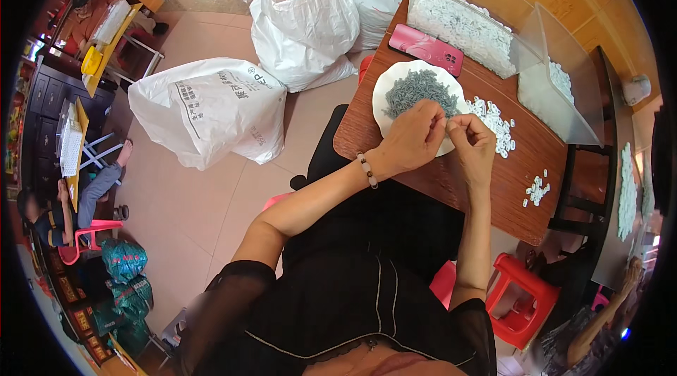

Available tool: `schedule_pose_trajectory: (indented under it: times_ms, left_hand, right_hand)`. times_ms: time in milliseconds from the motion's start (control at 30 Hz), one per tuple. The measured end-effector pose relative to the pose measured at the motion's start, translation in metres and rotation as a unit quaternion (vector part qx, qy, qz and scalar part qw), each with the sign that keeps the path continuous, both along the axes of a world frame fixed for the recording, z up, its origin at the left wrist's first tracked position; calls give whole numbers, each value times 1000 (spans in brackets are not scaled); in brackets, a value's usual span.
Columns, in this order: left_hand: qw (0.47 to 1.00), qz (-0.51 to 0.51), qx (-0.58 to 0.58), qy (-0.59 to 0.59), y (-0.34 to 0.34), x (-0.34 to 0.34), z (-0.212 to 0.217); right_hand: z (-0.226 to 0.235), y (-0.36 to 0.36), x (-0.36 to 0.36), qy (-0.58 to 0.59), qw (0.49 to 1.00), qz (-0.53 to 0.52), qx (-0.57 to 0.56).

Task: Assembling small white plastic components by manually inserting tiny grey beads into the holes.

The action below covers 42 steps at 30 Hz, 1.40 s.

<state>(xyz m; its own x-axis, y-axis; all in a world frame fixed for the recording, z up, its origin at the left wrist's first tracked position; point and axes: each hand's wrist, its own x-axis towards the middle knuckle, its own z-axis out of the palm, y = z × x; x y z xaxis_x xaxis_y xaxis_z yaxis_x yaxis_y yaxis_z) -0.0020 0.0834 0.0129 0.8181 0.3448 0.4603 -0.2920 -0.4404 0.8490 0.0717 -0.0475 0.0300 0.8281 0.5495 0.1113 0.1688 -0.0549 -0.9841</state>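
Over the near edge of a white wavy-rimmed plate [383, 94], my left hand [415, 137] is closed in a pinch, a beaded bracelet on its wrist. My right hand [474, 147] meets it fingertip to fingertip, thumb and finger pressed together. Whatever the two pinches hold is too small to make out. The plate bears a heap of small thin grey pieces [416, 90]. Just right of it lies a pile of small white plastic pieces [499, 129] with holes. A smaller group of white pieces [537, 191] lies nearer the table's right end.
The brown wooden table [493, 189] also bears a pink phone [427, 49] and clear bins [462, 27] of white pieces. White sacks [211, 104] stand on the floor at left. A red stool [522, 302] is at lower right. Other people sit at tables far left and right.
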Motion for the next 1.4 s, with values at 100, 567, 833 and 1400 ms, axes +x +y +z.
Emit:
schedule_pose_trajectory:
  times_ms: [100,567,833,1400]
  left_hand:
    - [1000,6,1,-15,-5,4,-3]
    - [973,-51,-196,110,3,8,-8]
    - [979,-63,-161,111,7,2,-1]
    - [991,-56,-94,83,-1,-2,-4]
  right_hand:
    - [1,1,-2,-10,1000,-20,12]
    - [-7,-1,2,-37,999,-30,-2]
    - [4,-2,-2,-129,988,-39,-82]
    - [1,-12,-4,-41,999,-24,-27]
